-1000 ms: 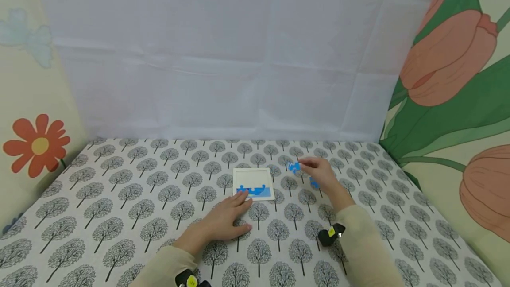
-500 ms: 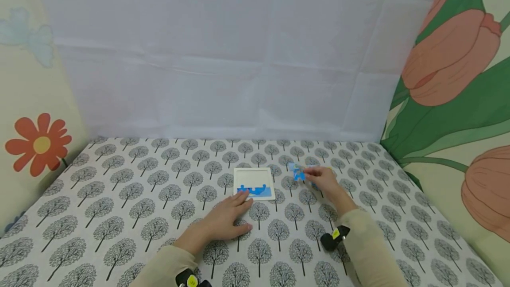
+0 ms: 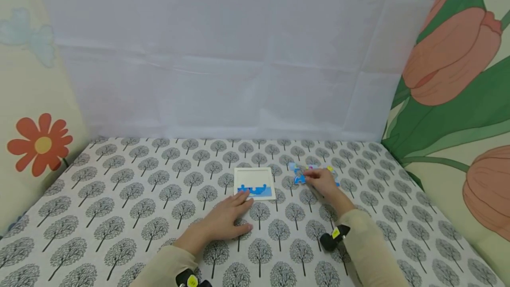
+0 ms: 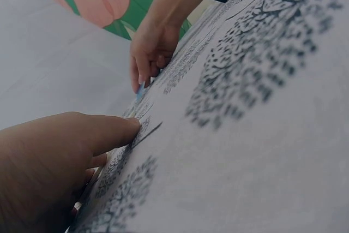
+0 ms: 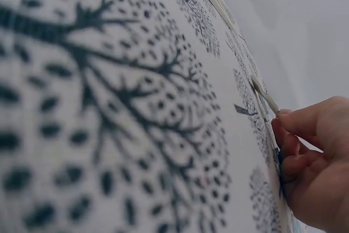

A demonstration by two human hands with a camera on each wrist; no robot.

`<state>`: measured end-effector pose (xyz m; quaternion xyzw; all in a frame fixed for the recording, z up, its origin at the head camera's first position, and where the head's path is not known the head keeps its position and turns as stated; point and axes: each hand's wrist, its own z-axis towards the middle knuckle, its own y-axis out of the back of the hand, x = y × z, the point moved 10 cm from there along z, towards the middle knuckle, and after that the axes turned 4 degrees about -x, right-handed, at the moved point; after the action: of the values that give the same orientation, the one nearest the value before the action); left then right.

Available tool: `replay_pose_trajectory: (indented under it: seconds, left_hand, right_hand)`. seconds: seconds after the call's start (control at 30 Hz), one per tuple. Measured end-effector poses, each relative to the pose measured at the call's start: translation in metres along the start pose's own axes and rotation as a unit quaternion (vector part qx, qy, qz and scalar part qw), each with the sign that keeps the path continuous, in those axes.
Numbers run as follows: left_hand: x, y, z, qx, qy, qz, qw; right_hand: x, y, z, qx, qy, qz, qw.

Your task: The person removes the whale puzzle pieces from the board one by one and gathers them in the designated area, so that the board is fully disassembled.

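Note:
My right hand (image 3: pixel 322 181) pinches a blue jigsaw piece (image 3: pixel 299 179) between thumb and fingers, low over the cloth to the right of a shallow white puzzle tray (image 3: pixel 255 177). Seen edge-on in the right wrist view, the piece (image 5: pixel 265 96) is thin and pale-sided. Across the near part of the tray lies a row of blue jigsaw pieces (image 3: pixel 259 190). My left hand (image 3: pixel 225 218) lies spread out, its fingertips on the tray's near edge by that row and its thumb out over the cloth. The left wrist view shows its thumb (image 4: pixel 112 133) in front.
Several more jigsaw pieces lie around and partly under my right hand, among them a light blue one (image 3: pixel 292 165) and one with yellow (image 3: pixel 330 168). A tree-print cloth (image 3: pixel 159 216) covers the table. A white sheet (image 3: pixel 223 65) hangs behind it.
My right hand has drawn back slightly toward me with the blue jigsaw piece pinched, uncovering other pieces behind it. The left hand and the tray have stayed put.

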<state>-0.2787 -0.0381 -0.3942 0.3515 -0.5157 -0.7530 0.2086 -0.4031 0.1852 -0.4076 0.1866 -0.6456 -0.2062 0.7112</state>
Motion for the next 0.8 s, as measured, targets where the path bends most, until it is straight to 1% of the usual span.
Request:
replay_pose_trajectory:
  seconds: [0.2, 0.33, 0.53, 0.77, 0.8]
  left_hand:
    - [0.0004, -0.0008, 0.0, -0.001, -0.001, 0.0, 1.0]
    - [0.0005, -0.001, -0.0002, 0.001, 0.002, -0.001, 1.0]
    - [0.0003, -0.0009, -0.0002, 0.002, 0.003, -0.003, 1.0]
    - [0.0008, -0.0011, 0.0002, -0.001, 0.0, 0.0, 1.0]
    - [0.0008, -0.0013, 0.0001, -0.001, 0.0, 0.0, 1.0]
  right_hand:
    - [0.0041, -0.0013, -0.0019, 0.001, 0.015, -0.007, 0.9999]
    - [0.006, -0.0033, -0.0025, 0.008, 0.015, -0.012, 0.9998]
    - [0.0043, -0.0045, -0.0023, 0.012, -0.006, -0.029, 0.9995]
    - [0.0012, -0.0053, -0.0024, 0.013, -0.045, -0.026, 0.9985]
    - [0.002, -0.0052, -0.0027, 0.013, -0.046, -0.028, 0.9985]
